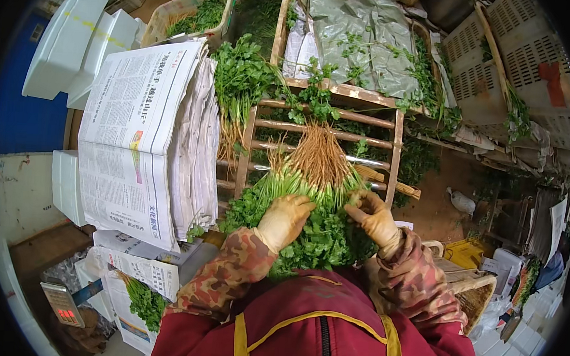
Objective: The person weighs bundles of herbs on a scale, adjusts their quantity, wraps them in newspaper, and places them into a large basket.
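A large bunch of leafy herbs, likely cilantro, with long brown roots (321, 156) lies before me, roots pointing away and green leaves against my apron. My left hand (286, 222), in a pale glove, rests on the stems at the left, its fingers curled; whether it grips any is hidden. At the bunch's right edge, my gloved right hand (373, 217) pinches a small bit of pale green stem or leaf between thumb and fingers. Under the roots is a wooden slatted rack (325, 113) with some metal rods. Another herb bunch (244, 80) lies at the rack's left.
A tall stack of folded newspapers (126, 139) stands left. Beyond the rack sits a crate (346, 90) covered with grey-green plastic sheet. A digital scale display (64, 306) and a small herb bunch (143, 299) on newspaper are lower left. White foam boxes (68, 37) stand upper left.
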